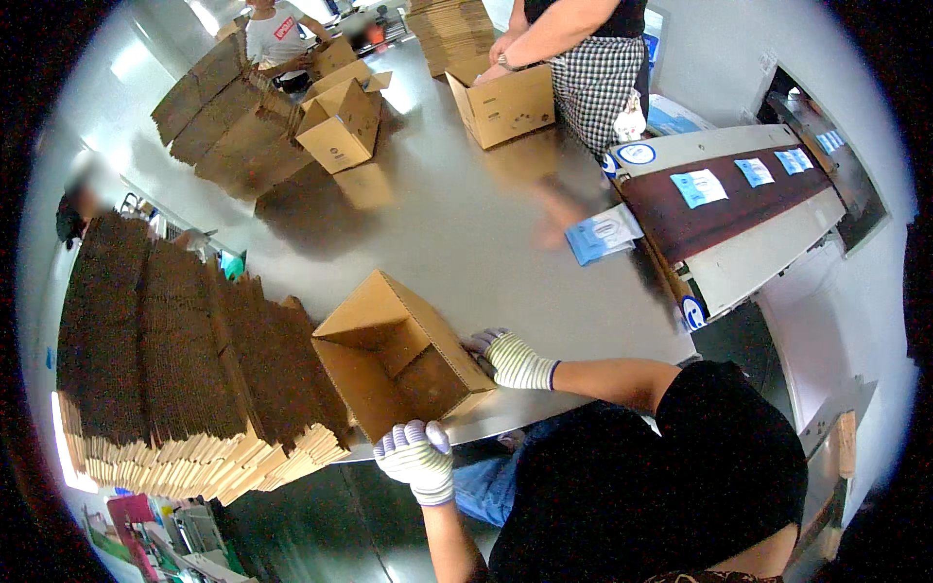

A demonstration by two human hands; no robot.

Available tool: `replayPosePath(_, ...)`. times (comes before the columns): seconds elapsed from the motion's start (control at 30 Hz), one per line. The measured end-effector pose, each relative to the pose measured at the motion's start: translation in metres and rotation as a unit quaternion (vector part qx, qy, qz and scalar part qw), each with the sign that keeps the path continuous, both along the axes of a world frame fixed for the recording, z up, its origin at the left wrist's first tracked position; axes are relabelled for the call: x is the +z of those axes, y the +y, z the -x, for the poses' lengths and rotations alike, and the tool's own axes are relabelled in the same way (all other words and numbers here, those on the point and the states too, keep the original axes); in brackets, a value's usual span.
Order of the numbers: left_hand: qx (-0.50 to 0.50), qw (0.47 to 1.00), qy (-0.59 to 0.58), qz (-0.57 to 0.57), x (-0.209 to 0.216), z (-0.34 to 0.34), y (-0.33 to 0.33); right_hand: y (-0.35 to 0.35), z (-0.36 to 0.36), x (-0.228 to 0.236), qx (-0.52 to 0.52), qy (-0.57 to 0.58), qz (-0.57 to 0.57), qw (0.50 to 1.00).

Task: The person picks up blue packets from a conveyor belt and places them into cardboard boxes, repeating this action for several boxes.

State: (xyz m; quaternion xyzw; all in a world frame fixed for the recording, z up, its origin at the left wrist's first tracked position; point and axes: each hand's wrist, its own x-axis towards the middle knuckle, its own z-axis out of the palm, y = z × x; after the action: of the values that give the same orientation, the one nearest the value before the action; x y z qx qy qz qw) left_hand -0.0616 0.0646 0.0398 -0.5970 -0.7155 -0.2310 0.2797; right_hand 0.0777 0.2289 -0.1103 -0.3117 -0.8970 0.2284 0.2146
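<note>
An empty cardboard box (pixel 439 325) sits tilted toward me at the near edge of the metal table, its open side showing the inside walls. My left hand (pixel 418 462), in a white-and-yellow striped knit glove, has its fingers curled over the box's near edge. On the box's right side, my right hand (pixel 520 361) wears a matching glove. Its bent fingers press against the outer wall close to the near right corner, and the fingertips are partly hidden.
Flattened cartons (pixel 155 340) stand stacked at my left. A conveyor (pixel 671 228) at right carries blue-and-white packets (pixel 700 188); more packets (pixel 603 235) lie at its end. Across the metal table (pixel 466 219), a person in a checked apron (pixel 598 92) reaches into a carton (pixel 505 107).
</note>
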Motion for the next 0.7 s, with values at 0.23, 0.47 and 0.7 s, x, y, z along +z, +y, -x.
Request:
replayPosePath(0.23, 0.008, 1.000, 0.016, -0.006, -0.001, -0.001, 0.000, 0.000, -0.002, 0.003, 0.013, -0.016, 0.000, 1.000)
replayPosePath(0.47, 0.013, 1.000, 0.020, -0.017, 0.001, -0.003, 0.002, -0.001, -0.004, 0.016, 0.017, -0.032, 0.017, 0.999)
replayPosePath(0.7, 0.014, 1.000, -0.004, 0.013, 0.006, -0.007, -0.001, -0.001, -0.007, 0.017, 0.019, -0.002, -0.008, 1.000)
